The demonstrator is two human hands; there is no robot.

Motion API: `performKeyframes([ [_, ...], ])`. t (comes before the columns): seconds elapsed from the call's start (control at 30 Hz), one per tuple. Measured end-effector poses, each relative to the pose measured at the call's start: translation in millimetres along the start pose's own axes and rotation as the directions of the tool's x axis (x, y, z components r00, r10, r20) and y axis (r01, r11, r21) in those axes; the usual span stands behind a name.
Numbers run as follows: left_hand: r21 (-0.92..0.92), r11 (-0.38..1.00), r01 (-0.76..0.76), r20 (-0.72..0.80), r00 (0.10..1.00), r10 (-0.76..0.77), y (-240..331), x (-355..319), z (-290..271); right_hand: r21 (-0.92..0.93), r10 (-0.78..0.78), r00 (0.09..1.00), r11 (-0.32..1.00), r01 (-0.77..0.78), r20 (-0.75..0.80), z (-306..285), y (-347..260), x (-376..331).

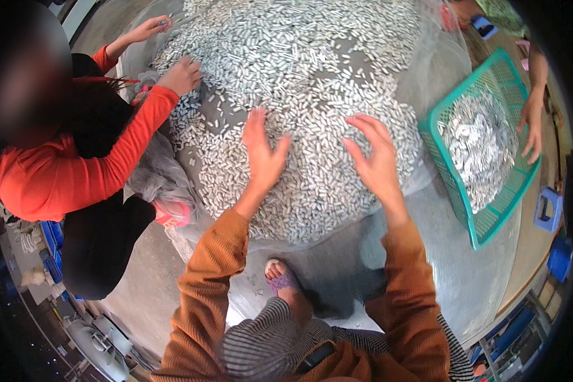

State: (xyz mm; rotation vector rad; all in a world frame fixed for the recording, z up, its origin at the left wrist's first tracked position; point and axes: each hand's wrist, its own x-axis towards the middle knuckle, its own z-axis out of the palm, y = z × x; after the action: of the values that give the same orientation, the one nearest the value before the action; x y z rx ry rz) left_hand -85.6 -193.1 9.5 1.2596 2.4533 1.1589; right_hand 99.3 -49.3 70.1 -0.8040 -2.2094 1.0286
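A broad heap of small silvery metal pieces (312, 191), short and rod-like, is spread over a thin mesh sheet (436, 70) in front of me. My left hand (262, 149) is over the near middle of the heap, thumb apart from the fingers. To its right, my right hand (375, 156) hovers over or touches the pieces with its fingers spread. I cannot tell whether either palm rests on them. Neither hand shows anything gripped. Loose pieces lie all around and between the two hands.
At left, a crouching person in a red sleeve (134, 143) reaches into the heap's edge. A green plastic basket (474, 232) holding more metal pieces tilts at right, with another person's hand (533, 127) at its rim. My sandalled foot (280, 274) is just below the heap.
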Motion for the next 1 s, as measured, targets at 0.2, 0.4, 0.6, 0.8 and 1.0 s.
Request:
performKeyframes([
  [0.2, -0.151, 0.952, 0.267, -0.239, 0.925, -0.297, -60, 58, -13, -0.148, 0.092, 0.955, 0.979, -0.138, -0.281, 88, 110, 138],
  [0.4, -0.179, 0.936, 0.304, -0.275, 0.898, -0.344, -58, 109, 16, -0.070, 0.027, 0.931, 0.996, -0.056, -0.364, 167, 76, 161],
  [0.6, -0.190, 0.965, 0.179, -0.206, 0.954, -0.217, -40, 86, 32, -0.010, 0.029, 0.962, 0.999, -0.033, -0.270, 180, 49, 129],
  [0.8, -0.561, 0.771, 0.302, -0.078, 0.908, -0.412, -27, 63, 24, 0.116, 0.233, 0.964, 0.969, -0.219, -0.127, 176, 18, 84],
  [1.0, -0.824, -0.053, 0.564, 0.495, 0.672, -0.550, -5, 29, -18, 0.748, 0.578, 0.694, 0.204, -0.632, 0.429, 152, 1, 31],
])
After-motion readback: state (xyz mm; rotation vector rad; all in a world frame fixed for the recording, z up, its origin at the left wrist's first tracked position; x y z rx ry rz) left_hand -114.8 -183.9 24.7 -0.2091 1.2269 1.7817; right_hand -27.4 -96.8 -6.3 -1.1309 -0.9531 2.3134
